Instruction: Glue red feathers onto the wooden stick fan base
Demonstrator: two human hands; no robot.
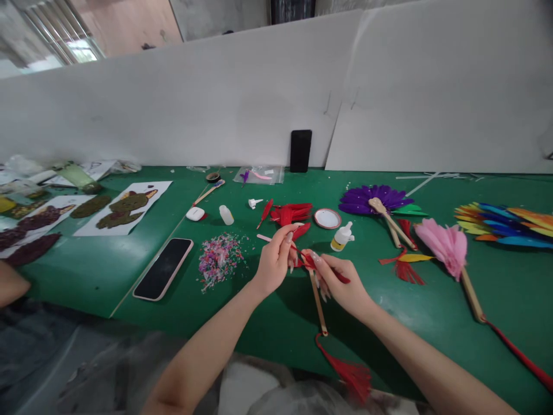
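My left hand (275, 260) pinches a thin pink stick and the tip of a red feather over the green table. My right hand (341, 279) grips a red feather fan (318, 300) by its wooden handle, whose red tassel (352, 374) hangs off the table's front edge. The two hands meet at the fan's head, which they partly hide. A pile of loose red feathers (291, 213) lies just beyond the hands. A small glue bottle (341, 237) stands to the right of them.
A phone (163, 268) and a heap of mixed sequins (219, 258) lie to the left. A purple fan (375, 200), a pink fan (444, 245) and multicoloured feathers (505, 226) lie to the right. Another person's arm (11, 283) shows at far left. A white partition (216, 109) backs the table.
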